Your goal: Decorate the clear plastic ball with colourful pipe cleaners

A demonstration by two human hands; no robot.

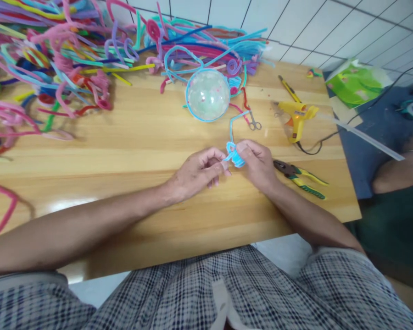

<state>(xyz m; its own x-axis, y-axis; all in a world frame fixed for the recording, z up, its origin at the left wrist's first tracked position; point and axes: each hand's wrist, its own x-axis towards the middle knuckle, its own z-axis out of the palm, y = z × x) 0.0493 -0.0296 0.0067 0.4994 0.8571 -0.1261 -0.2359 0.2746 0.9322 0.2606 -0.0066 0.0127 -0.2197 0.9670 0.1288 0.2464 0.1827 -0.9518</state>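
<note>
The light-blue, fuzzy pipe-cleaner piece, wound into a small ribbed coil with a loop (pixel 238 161), is held up between both hands, on the near side of the clear, round plastic dome with a blue rim (pixel 208 96) and slightly to its right. The left hand (pixel 201 172) pinches a narrow blue strip at the coil's left edge between thumb and fingertips; the right hand (pixel 258 162) grips the coil's body, thumb on top. What the right fingers do underneath is hidden.

The step looks like bending or winding that strip against the coil. To do it well, the right thumb should press just firmly enough that the ribs lie side by side without flattening the fuzz, while the left does the turning in short, even bends close to the coil. Pulling hard could open the loop or slide the ribs apart.

A thin blue stem (pixel 231 130) rises from the coil and bends away, ending near the small metal scissors (pixel 255 125), right of the dome and slightly nearer the wearer. It could snag there, so turning the piece gently seems wise. If a bend resists, the pliers with yellow-and-green handles (pixel 304 179) lie farther right of the dome, toward the wearer.
</note>
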